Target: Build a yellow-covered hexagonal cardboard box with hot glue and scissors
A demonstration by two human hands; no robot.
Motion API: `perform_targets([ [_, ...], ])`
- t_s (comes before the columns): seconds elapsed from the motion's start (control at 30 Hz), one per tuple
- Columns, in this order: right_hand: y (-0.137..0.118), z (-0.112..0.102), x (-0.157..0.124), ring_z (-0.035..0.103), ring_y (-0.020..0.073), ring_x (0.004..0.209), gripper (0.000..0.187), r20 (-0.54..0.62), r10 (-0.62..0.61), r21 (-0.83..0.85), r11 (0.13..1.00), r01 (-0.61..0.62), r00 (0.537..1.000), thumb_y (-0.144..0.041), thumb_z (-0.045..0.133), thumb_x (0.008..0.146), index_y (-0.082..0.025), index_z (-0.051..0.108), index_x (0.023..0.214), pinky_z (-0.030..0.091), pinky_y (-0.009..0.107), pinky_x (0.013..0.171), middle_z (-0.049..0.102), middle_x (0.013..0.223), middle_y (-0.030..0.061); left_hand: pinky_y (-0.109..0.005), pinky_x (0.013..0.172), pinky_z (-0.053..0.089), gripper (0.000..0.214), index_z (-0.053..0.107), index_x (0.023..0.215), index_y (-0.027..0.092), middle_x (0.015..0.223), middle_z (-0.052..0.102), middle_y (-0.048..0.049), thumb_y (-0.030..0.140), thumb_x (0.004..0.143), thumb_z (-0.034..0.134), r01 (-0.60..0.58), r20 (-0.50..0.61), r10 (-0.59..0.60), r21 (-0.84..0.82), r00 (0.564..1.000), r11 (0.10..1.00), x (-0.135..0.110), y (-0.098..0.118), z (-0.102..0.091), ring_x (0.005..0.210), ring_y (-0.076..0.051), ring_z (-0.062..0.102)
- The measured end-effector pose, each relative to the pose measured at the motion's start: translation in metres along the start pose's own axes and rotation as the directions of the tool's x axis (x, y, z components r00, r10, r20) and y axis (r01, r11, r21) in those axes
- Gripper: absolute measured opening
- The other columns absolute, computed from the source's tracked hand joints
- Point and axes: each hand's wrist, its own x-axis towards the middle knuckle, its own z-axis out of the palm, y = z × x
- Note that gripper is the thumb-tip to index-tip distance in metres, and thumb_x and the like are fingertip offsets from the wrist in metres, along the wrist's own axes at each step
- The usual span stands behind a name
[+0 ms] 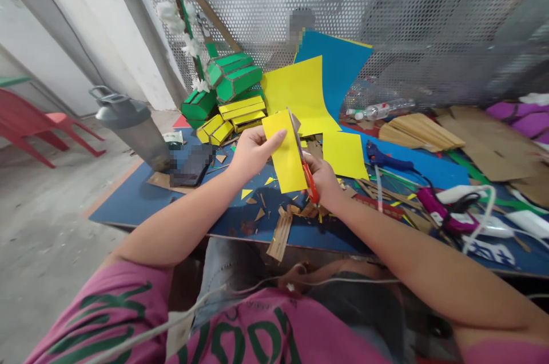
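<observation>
My left hand [255, 150] pinches a yellow paper strip [285, 161] by its left edge, thumb on top. Red-handled scissors [310, 178] are in my right hand [323, 178], their blades pointing up along the strip's right edge. How far the blades are parted is hard to make out. Just right of the scissors lies a yellow paper square [345, 154]. Behind my hands a larger yellow sheet [295, 95] leans in front of a blue sheet [337, 70]. Small yellow and brown scraps [259, 214] are scattered on the blue table below.
A shaker bottle [132, 127] and a dark phone [193, 165] stand and lie at left. Green boxes [235, 75] and yellow boxes [242, 112] are stacked behind. To the right are a blue glue gun [388, 157], a purple glue gun [446, 212], cables and cardboard [484, 141].
</observation>
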Motion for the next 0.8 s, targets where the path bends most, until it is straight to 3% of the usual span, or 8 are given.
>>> perform_targets([
  [0.2,-0.012,-0.006,0.007,0.050,0.0137,0.044,0.056,-0.170,-0.029,0.051,0.998,0.038,0.985,-0.073,0.096,0.076,-0.028,0.065,0.086,0.049,0.030,0.039,0.055,0.058,-0.0066,-0.026,0.063,0.059,0.055,0.081,0.091,0.021,0.087,0.082,-0.0045,0.075,0.088,0.088,0.010,0.004,-0.010,-0.033,1.000,0.999,0.008,-0.008,-0.006,0.069,-0.014,0.071],
  [0.33,-0.019,-0.018,0.015,0.051,0.0127,0.049,0.071,-0.234,0.012,0.093,0.996,0.010,0.972,-0.087,0.095,0.068,-0.028,0.061,0.087,0.046,0.028,0.039,0.059,0.066,-0.0044,-0.025,0.060,0.058,0.055,0.077,0.091,0.022,0.085,0.082,-0.0043,0.075,0.087,0.088,0.053,-0.047,-0.056,-0.052,0.997,0.997,0.017,-0.019,-0.013,0.070,-0.016,0.073],
  [0.5,-0.020,-0.023,0.015,0.061,0.0151,0.059,0.066,-0.139,0.005,0.069,0.998,0.004,0.990,-0.075,0.102,0.066,-0.026,0.068,0.093,0.052,0.031,0.047,0.071,0.081,0.0007,-0.022,0.049,0.052,0.054,0.077,0.094,0.021,0.080,0.081,-0.0039,0.074,0.087,0.088,0.146,-0.085,-0.151,-0.059,0.985,0.988,0.020,-0.035,-0.012,0.060,-0.014,0.071],
  [0.63,-0.019,-0.023,0.013,0.059,0.0144,0.055,0.051,-0.073,-0.049,0.018,0.999,0.050,0.996,-0.053,0.103,0.068,-0.026,0.068,0.093,0.053,0.032,0.054,0.066,0.071,-0.0049,-0.022,0.052,0.056,0.059,0.080,0.102,0.022,0.088,0.083,-0.0040,0.077,0.084,0.089,0.151,-0.106,-0.157,-0.059,0.982,0.987,0.018,-0.045,-0.006,0.066,-0.014,0.074],
  [0.73,-0.019,-0.023,0.014,0.054,0.0142,0.054,0.043,-0.101,-0.067,0.010,0.998,0.069,0.993,-0.046,0.097,0.070,-0.027,0.065,0.094,0.047,0.031,0.053,0.062,0.066,-0.0069,-0.022,0.050,0.051,0.064,0.080,0.097,0.022,0.084,0.080,-0.0038,0.084,0.087,0.082,0.106,-0.126,-0.104,0.013,0.987,0.994,0.019,-0.049,-0.009,0.063,-0.014,0.069],
  [0.8,-0.019,-0.027,0.018,0.050,0.0137,0.054,0.039,-0.191,-0.102,-0.015,0.995,0.101,0.976,-0.042,0.092,0.071,-0.027,0.065,0.095,0.041,0.031,0.052,0.057,0.064,-0.0079,-0.027,0.060,0.057,0.065,0.081,0.104,0.022,0.093,0.080,-0.0063,0.086,0.095,0.071,0.008,-0.098,0.008,0.165,0.995,0.986,0.021,-0.050,-0.016,0.075,-0.018,0.072],
])
